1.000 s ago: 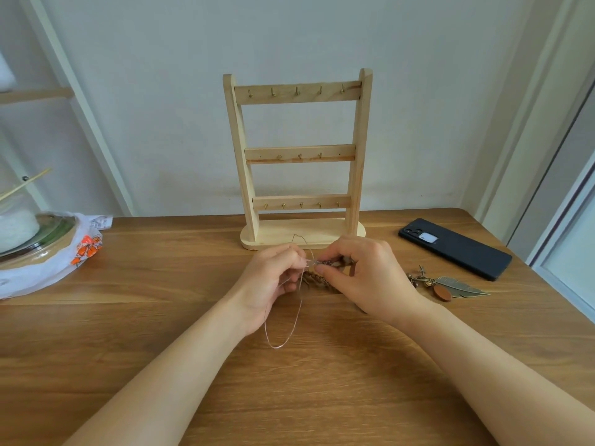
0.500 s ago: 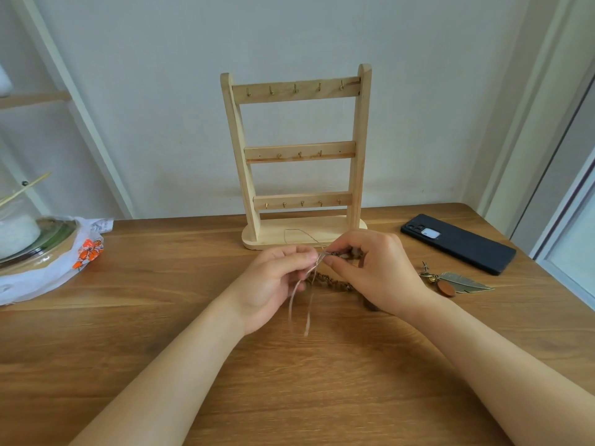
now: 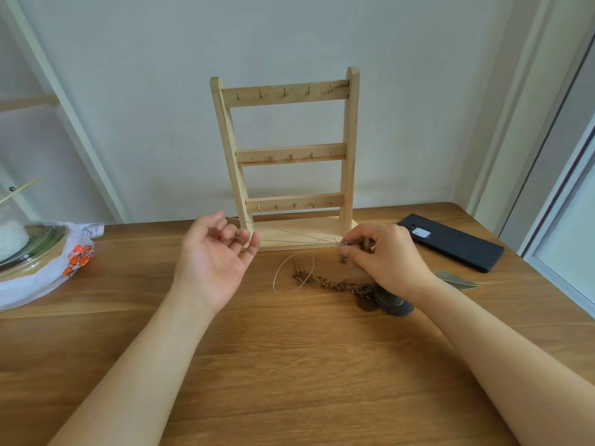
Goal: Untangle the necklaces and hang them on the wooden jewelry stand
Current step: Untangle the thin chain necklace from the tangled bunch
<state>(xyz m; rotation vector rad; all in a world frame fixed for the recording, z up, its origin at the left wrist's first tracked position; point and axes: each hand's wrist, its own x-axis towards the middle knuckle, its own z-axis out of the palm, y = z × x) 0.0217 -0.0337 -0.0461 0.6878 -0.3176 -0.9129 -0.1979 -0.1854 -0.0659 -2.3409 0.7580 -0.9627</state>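
Observation:
The wooden jewelry stand (image 3: 286, 156) rises at the back of the table, its three hook rails bare. A thin silver necklace (image 3: 289, 241) stretches taut in front of the stand's base. My left hand (image 3: 214, 262), palm up, pinches one end between thumb and fingers. My right hand (image 3: 383, 259) pinches the other end at a small knot. A slack loop of the chain drops to the table beside a brown braided necklace (image 3: 325, 281), whose dark pendants (image 3: 386, 302) lie under my right wrist.
A black phone (image 3: 457, 241) lies at the back right of the wooden table (image 3: 289, 365). A metal feather pendant (image 3: 457, 280) lies near my right hand. At the left edge a white plastic bag (image 3: 38, 275) holds a round container.
My hands have drawn apart, the left going left and the right going right, pulling the silver chain taut between them. The braided necklace and its pendants now lie uncovered on the table.

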